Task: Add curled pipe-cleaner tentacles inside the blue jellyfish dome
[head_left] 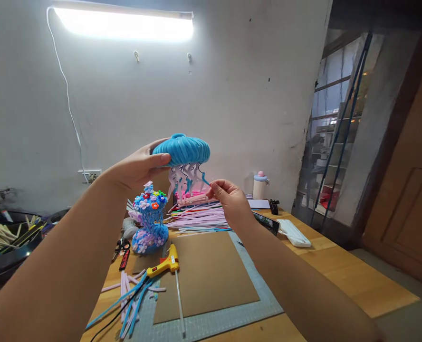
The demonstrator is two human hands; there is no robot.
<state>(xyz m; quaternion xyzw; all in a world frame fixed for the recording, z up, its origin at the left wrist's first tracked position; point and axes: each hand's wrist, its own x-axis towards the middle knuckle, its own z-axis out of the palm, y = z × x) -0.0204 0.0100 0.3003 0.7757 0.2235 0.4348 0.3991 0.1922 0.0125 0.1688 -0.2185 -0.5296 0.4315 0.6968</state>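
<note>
Raised in front of the wall is a blue pipe-cleaner jellyfish [186, 151] with a ribbed dome and wavy white and blue strands hanging below. My left hand [145, 164] grips the dome from its left side, thumb across the front. On the right, my right hand [228, 194] pinches the end of one blue strand [205, 179], drawn out from under the dome. Below my left hand stands a blue pipe-cleaner piece [150, 221] covered with small colourful flowers.
A yellow glue gun [166, 261] with a clear stick lies on brown cardboard [211, 275] over a cutting mat [268, 299]. Loose pipe cleaners [132, 299] lie front left; a pink and white bundle [200, 216] lies behind. Scissors [120, 248], a phone [267, 222] and a bottle [259, 186] also stand or lie around.
</note>
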